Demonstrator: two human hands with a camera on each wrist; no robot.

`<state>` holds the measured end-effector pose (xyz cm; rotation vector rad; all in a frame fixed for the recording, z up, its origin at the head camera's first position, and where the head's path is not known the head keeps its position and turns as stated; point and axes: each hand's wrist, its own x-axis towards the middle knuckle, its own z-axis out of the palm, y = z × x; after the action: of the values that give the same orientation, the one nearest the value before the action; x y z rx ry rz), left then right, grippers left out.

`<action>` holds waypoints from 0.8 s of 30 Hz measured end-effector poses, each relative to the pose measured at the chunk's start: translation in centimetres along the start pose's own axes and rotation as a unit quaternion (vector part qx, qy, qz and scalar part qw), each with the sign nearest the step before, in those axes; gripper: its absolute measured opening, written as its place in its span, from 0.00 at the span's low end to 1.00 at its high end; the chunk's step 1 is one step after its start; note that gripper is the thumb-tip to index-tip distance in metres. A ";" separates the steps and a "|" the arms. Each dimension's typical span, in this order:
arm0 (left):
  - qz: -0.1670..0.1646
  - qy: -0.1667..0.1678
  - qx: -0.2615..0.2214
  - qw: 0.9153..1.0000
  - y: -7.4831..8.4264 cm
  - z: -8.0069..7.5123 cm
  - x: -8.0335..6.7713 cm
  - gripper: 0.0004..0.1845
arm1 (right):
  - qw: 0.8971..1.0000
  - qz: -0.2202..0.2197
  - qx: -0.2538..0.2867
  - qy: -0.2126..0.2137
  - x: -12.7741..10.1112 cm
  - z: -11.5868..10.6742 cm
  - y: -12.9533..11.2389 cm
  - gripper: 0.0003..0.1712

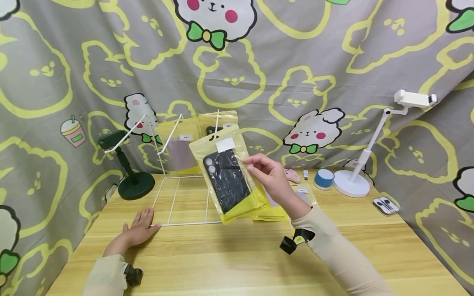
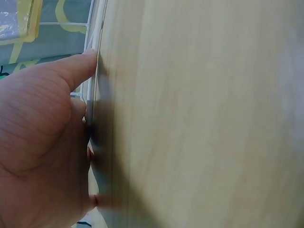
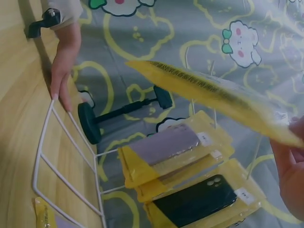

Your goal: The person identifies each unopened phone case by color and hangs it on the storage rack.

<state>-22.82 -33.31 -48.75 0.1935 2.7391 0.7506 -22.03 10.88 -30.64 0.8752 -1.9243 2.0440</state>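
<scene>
My right hand (image 1: 267,174) pinches the edge of a yellow packet with a black phone case (image 1: 226,176) and holds it up above the table; in the right wrist view the packet (image 3: 213,95) shows edge-on. My left hand (image 1: 140,228) lies flat on the wooden table (image 1: 237,263), its straight fingers touching the front corner of a white wire rack (image 1: 177,205). The left wrist view shows the fingers (image 2: 71,76) pressed against the rack's wire (image 2: 95,57). Two more yellow packets (image 3: 180,175) hang on the rack's hooks, one with a purple case, one with a dark case.
A dark green stand (image 1: 135,183) is at the back left. A white phone holder stand (image 1: 355,181), a blue round speaker (image 1: 324,179), a pink object (image 1: 292,176) and earphones (image 1: 386,204) sit at the right. More yellow packets (image 1: 274,209) lie flat behind my right hand.
</scene>
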 end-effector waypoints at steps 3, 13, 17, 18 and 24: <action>-0.001 0.003 0.007 1.000 0.4 0.0 -0.2 0.61 | 1.000 0.008 0.005 0.009 0.1 0.0 0.4 0.13; -0.016 -0.025 -0.008 1.000 3.9 -1.5 -2.2 0.46 | 0.996 0.053 -0.042 0.059 2.1 -0.3 3.2 0.12; -0.021 -0.026 0.007 0.999 4.1 -1.6 -2.3 0.45 | 0.991 0.068 -0.069 0.091 4.4 0.2 4.8 0.12; -0.021 -0.026 0.008 0.999 4.1 -1.6 -2.2 0.45 | 0.990 0.070 -0.077 0.099 5.0 0.3 5.2 0.12; -0.020 -0.027 0.003 0.999 3.8 -1.4 -2.0 0.45 | 0.983 0.093 -0.103 0.123 7.3 0.4 7.1 0.12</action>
<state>-21.17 -31.17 -45.12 0.1573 2.6865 0.7173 -31.50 7.73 -32.73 0.3890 -2.0932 1.8963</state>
